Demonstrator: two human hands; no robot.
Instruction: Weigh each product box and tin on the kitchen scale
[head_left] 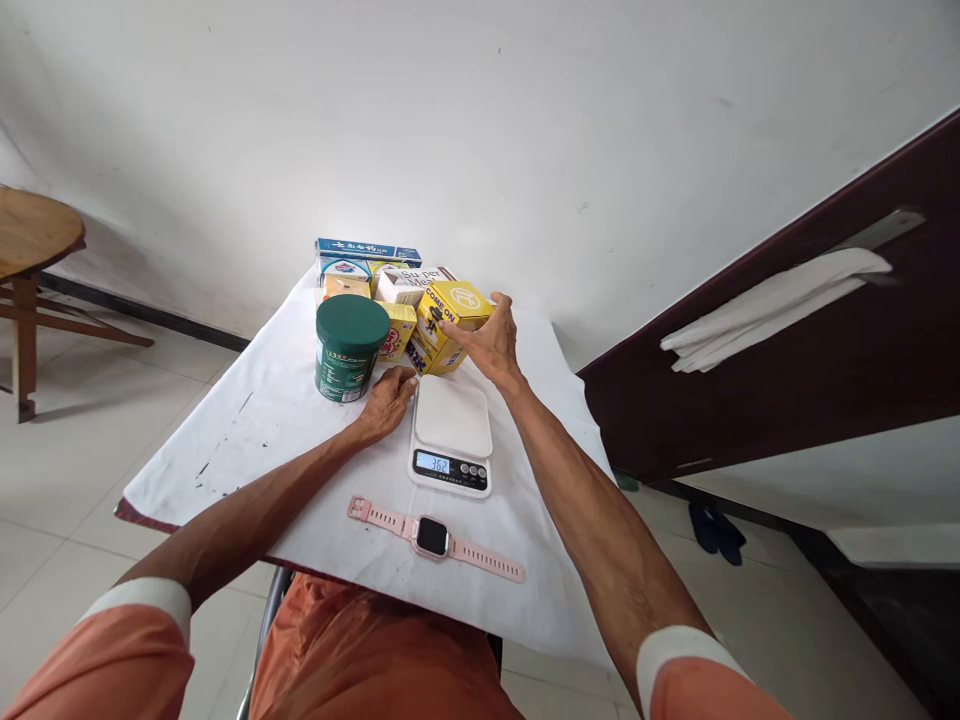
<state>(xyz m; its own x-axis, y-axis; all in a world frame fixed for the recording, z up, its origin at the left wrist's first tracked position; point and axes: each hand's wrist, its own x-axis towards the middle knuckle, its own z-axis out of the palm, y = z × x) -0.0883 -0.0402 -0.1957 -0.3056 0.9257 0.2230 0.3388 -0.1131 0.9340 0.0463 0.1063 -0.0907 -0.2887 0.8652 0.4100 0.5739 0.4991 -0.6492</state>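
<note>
My right hand [491,340] grips a yellow box [450,322] printed "COME ON", thumb on its front and fingers over its top right corner, just beyond a white kitchen scale [452,415] whose display reads 362. My left hand [386,400] rests palm down on the white cloth [262,410], fingers together, touching the left edge of the scale and close to a green-lidded tub [349,345]. Nothing is in that hand. A pink smartwatch [433,537] lies flat in front of the scale.
Behind the tub are stacked boxes: a blue one [367,250], a white one [409,283] and small yellow ones [397,328]. A wooden stool [30,250] stands at far left. A dark wooden door [787,370] with a white towel [772,305] is on the right.
</note>
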